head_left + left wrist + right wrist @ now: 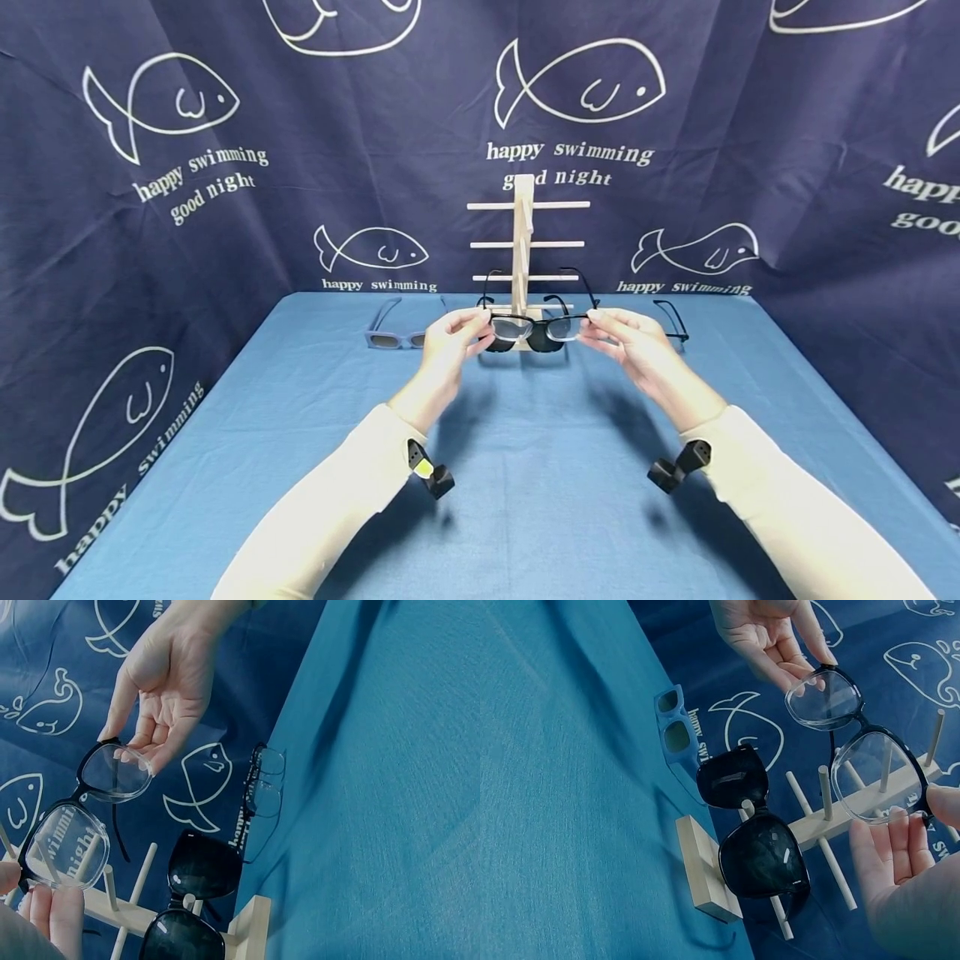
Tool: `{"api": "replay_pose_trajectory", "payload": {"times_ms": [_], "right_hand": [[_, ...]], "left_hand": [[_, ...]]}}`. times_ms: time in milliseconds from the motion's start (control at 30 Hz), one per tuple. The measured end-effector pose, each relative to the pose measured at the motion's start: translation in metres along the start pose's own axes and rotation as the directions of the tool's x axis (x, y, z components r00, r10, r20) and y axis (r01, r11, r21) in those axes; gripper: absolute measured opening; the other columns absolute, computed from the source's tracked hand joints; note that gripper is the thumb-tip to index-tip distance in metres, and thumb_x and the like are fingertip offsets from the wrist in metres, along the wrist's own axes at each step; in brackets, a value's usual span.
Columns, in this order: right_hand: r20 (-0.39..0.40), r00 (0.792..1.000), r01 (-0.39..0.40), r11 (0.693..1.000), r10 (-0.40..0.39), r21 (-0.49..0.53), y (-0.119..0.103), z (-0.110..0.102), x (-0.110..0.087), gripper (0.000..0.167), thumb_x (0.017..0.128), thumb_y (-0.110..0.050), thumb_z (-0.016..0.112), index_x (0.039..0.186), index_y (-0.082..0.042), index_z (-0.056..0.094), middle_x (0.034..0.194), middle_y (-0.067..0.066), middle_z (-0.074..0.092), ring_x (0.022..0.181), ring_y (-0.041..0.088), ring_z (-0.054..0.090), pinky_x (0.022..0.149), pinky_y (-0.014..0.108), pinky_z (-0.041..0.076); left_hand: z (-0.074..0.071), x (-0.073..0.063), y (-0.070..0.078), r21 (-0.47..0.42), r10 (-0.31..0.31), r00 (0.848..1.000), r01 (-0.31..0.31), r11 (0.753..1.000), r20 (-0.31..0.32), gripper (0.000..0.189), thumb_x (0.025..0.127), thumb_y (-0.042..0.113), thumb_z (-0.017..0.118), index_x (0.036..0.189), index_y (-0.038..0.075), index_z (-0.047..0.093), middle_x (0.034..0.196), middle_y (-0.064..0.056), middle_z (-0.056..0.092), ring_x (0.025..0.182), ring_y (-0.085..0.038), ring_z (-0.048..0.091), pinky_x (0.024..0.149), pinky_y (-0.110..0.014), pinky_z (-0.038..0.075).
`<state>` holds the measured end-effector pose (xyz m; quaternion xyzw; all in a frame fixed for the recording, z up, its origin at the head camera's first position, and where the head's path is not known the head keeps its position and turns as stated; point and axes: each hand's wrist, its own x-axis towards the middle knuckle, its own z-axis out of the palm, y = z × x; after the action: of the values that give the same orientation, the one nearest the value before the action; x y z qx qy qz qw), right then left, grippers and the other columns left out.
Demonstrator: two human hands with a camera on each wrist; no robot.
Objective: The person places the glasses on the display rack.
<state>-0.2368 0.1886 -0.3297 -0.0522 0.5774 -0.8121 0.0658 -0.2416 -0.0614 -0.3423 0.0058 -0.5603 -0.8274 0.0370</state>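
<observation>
Clear-lens eyeglasses [534, 321] with a black upper frame are held up between both hands, temples pointing toward the stand. My left hand [448, 343] pinches one end of the frame between thumb and fingers. At the opposite end, my right hand [637, 346] pinches the frame likewise. Just behind is a wooden display stand [522, 221] with crosswise pegs. Black sunglasses [761, 855] sit on its lowest peg, below the eyeglasses in the wrist views. In the head view the eyeglasses partly cover these sunglasses and the stand's lower part.
Blue-framed sunglasses [385, 340] lie on the blue tablecloth [525, 483] left of the stand, partly behind my left hand. Another pair of thin dark-framed glasses [268, 780] lies to the right. A dark fish-print curtain [412, 150] hangs behind the table and along both sides.
</observation>
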Motion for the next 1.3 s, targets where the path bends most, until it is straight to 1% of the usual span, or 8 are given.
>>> {"api": "replay_pose_trajectory", "payload": {"times_ms": [133, 267, 500, 767, 867, 1067, 1167, 1300], "right_hand": [[-0.001, 1.000, 0.003, 1.000, -0.003, 0.013, 0.000, 0.002, 0.000, 0.013, 0.094, -0.007, 0.062, 0.085, -0.011, 0.071, 0.082, 0.001, 0.072, 0.079, 0.011, 0.067, 0.090, 0.028, 0.058], [0.000, 1.000, 0.003, 1.000, -0.003, 0.017, 0.002, 0.003, 0.001, 0.015, 0.095, -0.007, 0.061, 0.085, -0.011, 0.071, 0.081, 0.001, 0.073, 0.078, 0.011, 0.067, 0.089, 0.027, 0.059], [-0.014, 1.000, -0.020, 1.000, 0.020, 0.018, 0.004, 0.004, 0.004, 0.012, 0.094, -0.008, 0.063, 0.085, -0.011, 0.071, 0.082, 0.001, 0.073, 0.079, 0.011, 0.067, 0.091, 0.029, 0.058], [-0.029, 0.999, -0.020, 1.000, 0.020, 0.010, 0.005, 0.006, 0.006, 0.007, 0.094, -0.008, 0.063, 0.092, -0.008, 0.070, 0.083, 0.001, 0.072, 0.078, 0.011, 0.067, 0.090, 0.028, 0.058], [-0.037, 0.999, -0.025, 1.000, 0.026, 0.017, 0.004, 0.008, 0.006, 0.006, 0.093, -0.009, 0.064, 0.091, -0.009, 0.070, 0.083, 0.001, 0.072, 0.078, 0.011, 0.067, 0.091, 0.029, 0.058], [-0.042, 0.999, -0.029, 0.999, 0.030, 0.015, 0.005, 0.010, 0.007, 0.013, 0.094, -0.008, 0.062, 0.086, -0.012, 0.071, 0.082, 0.000, 0.071, 0.077, 0.010, 0.067, 0.090, 0.028, 0.058], [-0.049, 0.998, -0.034, 0.999, 0.034, 0.013, 0.005, 0.011, 0.008, 0.013, 0.094, -0.008, 0.063, 0.085, -0.012, 0.071, 0.081, 0.000, 0.071, 0.076, 0.010, 0.067, 0.089, 0.027, 0.058], [-0.057, 0.998, -0.039, 0.999, 0.040, 0.017, 0.004, 0.013, 0.011, 0.011, 0.093, -0.009, 0.064, 0.085, -0.011, 0.071, 0.080, 0.000, 0.071, 0.074, 0.010, 0.067, 0.087, 0.027, 0.059]], "left_hand": [[0.000, 0.000, 0.002, 0.004, 0.004, 1.000, -0.004, 1.000, -0.003, 0.020, 0.090, -0.001, 0.064, 0.108, -0.009, 0.064, 0.081, 0.001, 0.067, 0.073, -0.011, 0.066, 0.085, -0.032, 0.061], [-0.001, 0.000, 0.002, 0.007, 0.000, 1.000, 0.000, 1.000, -0.008, 0.019, 0.090, -0.001, 0.063, 0.108, -0.009, 0.064, 0.080, 0.001, 0.067, 0.073, -0.011, 0.066, 0.084, -0.031, 0.061], [-0.005, 0.002, 0.000, 0.007, 0.003, 1.000, -0.003, 1.000, -0.010, 0.018, 0.090, 0.000, 0.064, 0.107, -0.008, 0.064, 0.080, 0.002, 0.067, 0.072, -0.010, 0.066, 0.080, -0.028, 0.061], [-0.006, 0.004, 0.000, 0.009, -0.014, 1.000, 0.014, 1.000, -0.014, 0.021, 0.091, 0.000, 0.062, 0.110, -0.009, 0.063, 0.081, 0.001, 0.067, 0.073, -0.010, 0.066, 0.082, -0.029, 0.061], [-0.006, 0.005, 0.000, 0.012, -0.020, 1.000, 0.020, 1.000, -0.021, 0.021, 0.091, 0.001, 0.062, 0.110, -0.009, 0.064, 0.080, 0.002, 0.067, 0.073, -0.009, 0.066, 0.082, -0.029, 0.061], [-0.007, 0.009, 0.000, 0.010, -0.031, 0.999, 0.031, 0.999, -0.038, 0.020, 0.091, 0.001, 0.063, 0.109, -0.008, 0.064, 0.084, -0.004, 0.069, 0.073, -0.010, 0.066, 0.080, -0.027, 0.061], [-0.007, 0.011, -0.001, 0.008, -0.030, 0.999, 0.030, 1.000, -0.045, 0.020, 0.091, 0.000, 0.062, 0.110, -0.009, 0.064, 0.085, -0.005, 0.069, 0.073, -0.010, 0.066, 0.079, -0.026, 0.061], [-0.007, 0.013, -0.001, 0.016, -0.033, 0.998, 0.034, 0.999, -0.052, 0.022, 0.092, 0.001, 0.061, 0.111, -0.009, 0.064, 0.081, 0.001, 0.068, 0.072, -0.009, 0.066, 0.078, -0.025, 0.061]]}}
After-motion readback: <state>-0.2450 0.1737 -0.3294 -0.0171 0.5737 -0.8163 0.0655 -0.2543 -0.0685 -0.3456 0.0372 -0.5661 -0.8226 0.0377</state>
